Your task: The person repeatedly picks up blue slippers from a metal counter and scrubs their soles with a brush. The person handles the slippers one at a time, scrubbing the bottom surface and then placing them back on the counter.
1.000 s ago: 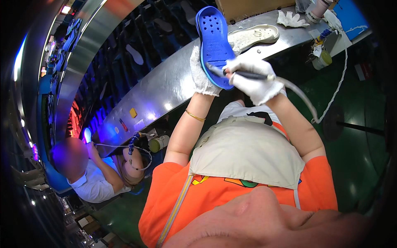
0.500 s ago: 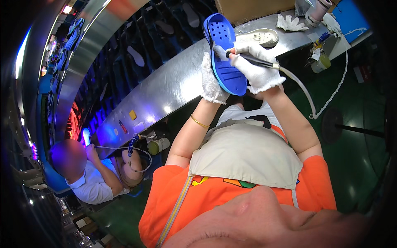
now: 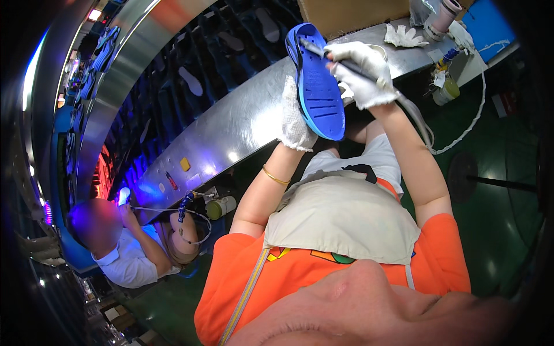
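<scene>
A blue shoe sole [image 3: 323, 95] with small holes at its far end and slots near its heel is tilted up over the bench edge. My left hand [image 3: 295, 118], in a white knit glove, grips it along its left side; most of the fingers are behind it. In my gloved right hand [image 3: 369, 75] is a brush [image 3: 311, 47], its dark handle running through the closed fingers and a pale hose trailing from its rear. The brush's bristle end lies at the sole's far, holed end. Behind my right hand, a whitish shoe sole [image 3: 379, 51] on the bench is mostly hidden.
A metal bench [image 3: 254, 112] curves beside a conveyor [image 3: 202, 57] carrying loose soles. White gloves [image 3: 405, 36], a pink-white container [image 3: 444, 14] and a cardboard box [image 3: 352, 14] are at the back. A jar [image 3: 446, 91] hangs at right. At left, another person [image 3: 135, 248] holds a lit piece.
The brush has moved from the sole's middle toward its far end, my right hand shifting slightly up with it. The sole has dropped a little and turned slightly, still in my left hand.
</scene>
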